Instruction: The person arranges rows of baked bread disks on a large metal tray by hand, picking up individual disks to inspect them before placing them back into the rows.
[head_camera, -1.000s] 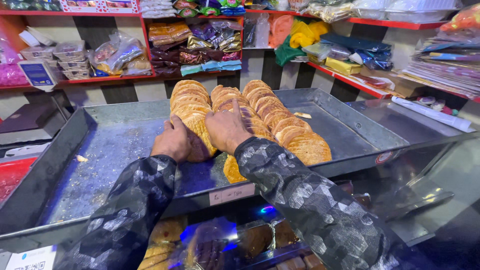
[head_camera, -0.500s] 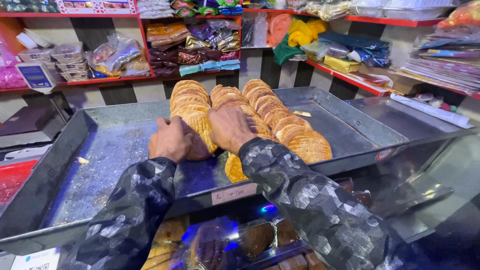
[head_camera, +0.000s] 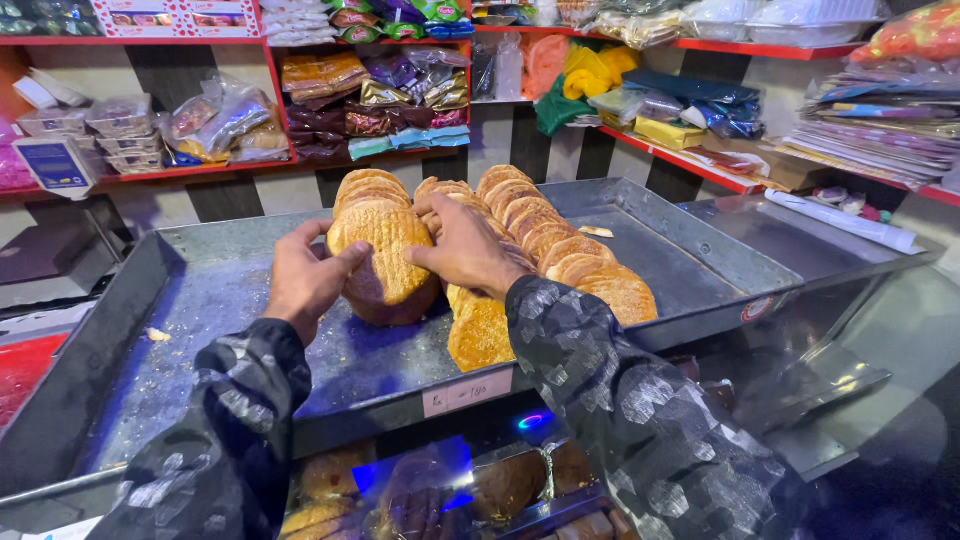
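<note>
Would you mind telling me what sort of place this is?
Most likely a small bakery or food shop. Both hands, left hand and right hand, grip a stack of round flatbreads on a big metal tray, with red shelves of packaged goods behind.

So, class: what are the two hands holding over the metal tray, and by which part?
Both hands grip a stack of round flatbreads by its opposite edges: left hand on the left edge, right hand on the right.
</note>
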